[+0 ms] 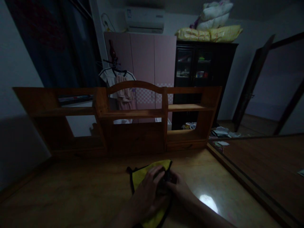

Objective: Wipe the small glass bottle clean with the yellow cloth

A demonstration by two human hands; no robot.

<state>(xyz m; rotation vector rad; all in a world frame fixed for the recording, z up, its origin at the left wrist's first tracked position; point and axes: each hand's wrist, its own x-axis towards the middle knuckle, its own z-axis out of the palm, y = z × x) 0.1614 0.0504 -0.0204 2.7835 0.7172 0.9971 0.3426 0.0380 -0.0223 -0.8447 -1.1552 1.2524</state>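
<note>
A yellow cloth (140,176) with a dark border lies on the wooden tabletop (90,190), partly bunched under my hands. My left hand (149,186) is bent over the cloth, its fingers curled round a dark object (162,186) at the middle. From the other side my right hand (177,185) closes its fingers on the right side of the same dark object. What the dark object is I cannot make out, since the fingers cover much of it and the light is dim.
A wooden shelf unit (134,113) with open compartments stands along the table's far edge. A raised wooden rim (234,169) borders the right side. Behind are a pink wardrobe (142,57), hanging clothes (123,82), a dark cabinet (206,69) and an open door (253,79).
</note>
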